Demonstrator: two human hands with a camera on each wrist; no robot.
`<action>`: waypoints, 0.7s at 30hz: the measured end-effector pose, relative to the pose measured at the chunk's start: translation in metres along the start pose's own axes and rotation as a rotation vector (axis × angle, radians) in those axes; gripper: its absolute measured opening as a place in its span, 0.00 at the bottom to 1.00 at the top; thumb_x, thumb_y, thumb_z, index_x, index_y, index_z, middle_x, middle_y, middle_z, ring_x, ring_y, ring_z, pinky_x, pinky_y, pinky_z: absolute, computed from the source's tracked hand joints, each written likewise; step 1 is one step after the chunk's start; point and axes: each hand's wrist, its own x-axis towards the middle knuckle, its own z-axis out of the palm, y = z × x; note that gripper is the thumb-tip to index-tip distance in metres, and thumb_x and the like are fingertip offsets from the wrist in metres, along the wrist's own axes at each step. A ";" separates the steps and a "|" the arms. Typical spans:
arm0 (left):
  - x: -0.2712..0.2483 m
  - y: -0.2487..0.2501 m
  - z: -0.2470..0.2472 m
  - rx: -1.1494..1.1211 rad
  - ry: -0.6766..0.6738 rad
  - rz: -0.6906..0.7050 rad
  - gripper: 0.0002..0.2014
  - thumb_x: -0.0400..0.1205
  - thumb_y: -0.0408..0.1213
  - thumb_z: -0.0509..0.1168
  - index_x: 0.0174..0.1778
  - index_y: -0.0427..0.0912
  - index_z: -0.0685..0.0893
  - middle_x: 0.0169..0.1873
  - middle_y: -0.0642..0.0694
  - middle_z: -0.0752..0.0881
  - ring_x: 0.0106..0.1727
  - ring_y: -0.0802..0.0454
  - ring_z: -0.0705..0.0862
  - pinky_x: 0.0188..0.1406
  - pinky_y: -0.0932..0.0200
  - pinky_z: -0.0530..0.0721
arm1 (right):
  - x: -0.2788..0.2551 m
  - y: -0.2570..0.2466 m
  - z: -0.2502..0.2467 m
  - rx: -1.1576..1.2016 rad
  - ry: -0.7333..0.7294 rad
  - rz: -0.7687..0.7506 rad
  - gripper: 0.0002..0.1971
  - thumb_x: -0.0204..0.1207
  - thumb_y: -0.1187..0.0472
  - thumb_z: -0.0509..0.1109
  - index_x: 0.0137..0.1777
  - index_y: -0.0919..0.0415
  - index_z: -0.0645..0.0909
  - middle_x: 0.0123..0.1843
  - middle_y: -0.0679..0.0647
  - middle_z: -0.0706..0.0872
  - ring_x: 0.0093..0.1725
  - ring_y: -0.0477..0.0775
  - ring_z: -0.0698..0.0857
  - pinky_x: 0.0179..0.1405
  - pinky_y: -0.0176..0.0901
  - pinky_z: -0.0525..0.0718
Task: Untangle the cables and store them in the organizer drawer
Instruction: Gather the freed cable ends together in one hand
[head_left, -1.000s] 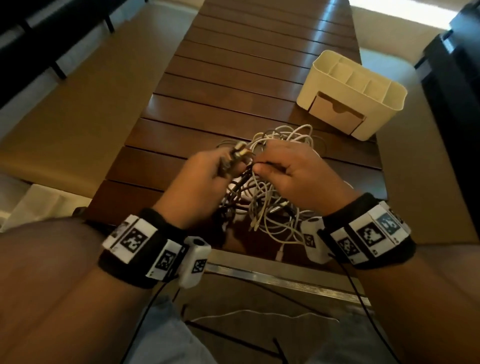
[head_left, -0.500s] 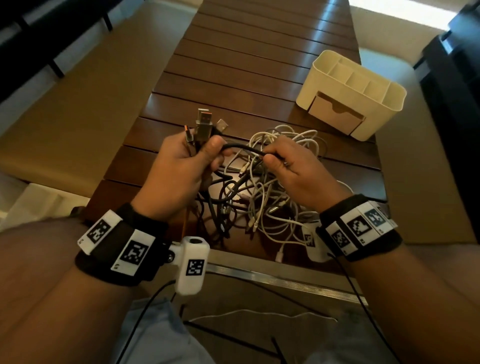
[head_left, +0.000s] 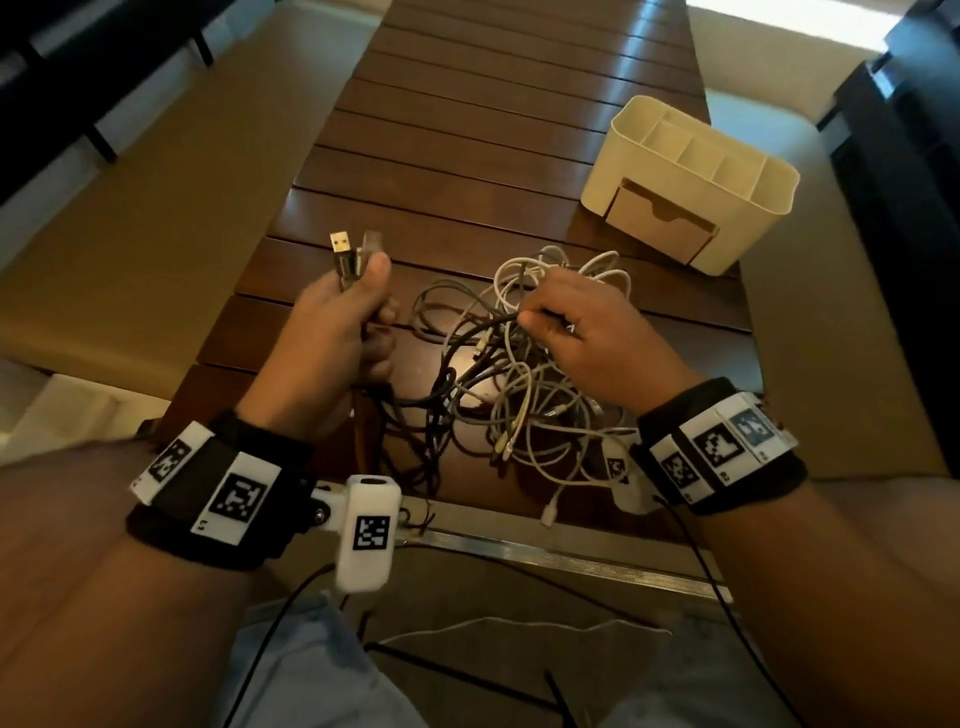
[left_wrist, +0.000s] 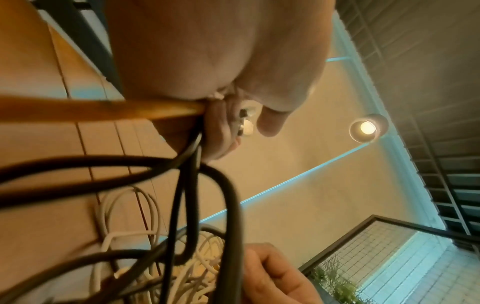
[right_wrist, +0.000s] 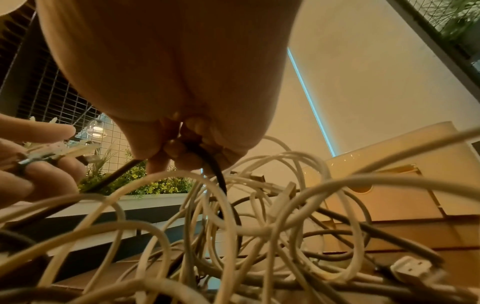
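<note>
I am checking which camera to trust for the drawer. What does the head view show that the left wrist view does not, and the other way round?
Only the head view shows the cream organizer, its drawer closed or nearly so, the slatted wooden table, and the USB plugs above the left hand.

Only the left wrist view shows a ceiling lamp and, from below, dark cables dropping out of the left grip.

Both show the right hand at the tangle and the pile of white cables.
</note>
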 end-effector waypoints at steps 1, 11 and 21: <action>-0.001 0.000 0.002 -0.063 -0.038 -0.040 0.14 0.85 0.53 0.60 0.44 0.45 0.74 0.31 0.52 0.74 0.21 0.60 0.62 0.18 0.66 0.61 | 0.000 0.000 0.001 -0.010 -0.007 -0.001 0.05 0.84 0.62 0.66 0.51 0.59 0.84 0.43 0.37 0.74 0.45 0.30 0.74 0.46 0.18 0.67; -0.007 -0.014 0.014 0.175 -0.276 -0.096 0.14 0.89 0.45 0.55 0.44 0.41 0.78 0.29 0.50 0.73 0.25 0.58 0.67 0.23 0.65 0.68 | 0.000 -0.015 -0.002 0.136 -0.060 0.118 0.18 0.85 0.61 0.65 0.74 0.47 0.75 0.50 0.41 0.83 0.50 0.37 0.81 0.47 0.24 0.77; -0.011 -0.019 0.034 0.450 -0.360 0.010 0.16 0.88 0.46 0.59 0.48 0.33 0.76 0.34 0.39 0.76 0.28 0.46 0.72 0.26 0.62 0.76 | 0.001 -0.026 -0.001 -0.083 -0.147 -0.042 0.22 0.87 0.63 0.56 0.80 0.57 0.72 0.57 0.54 0.77 0.54 0.55 0.78 0.53 0.56 0.83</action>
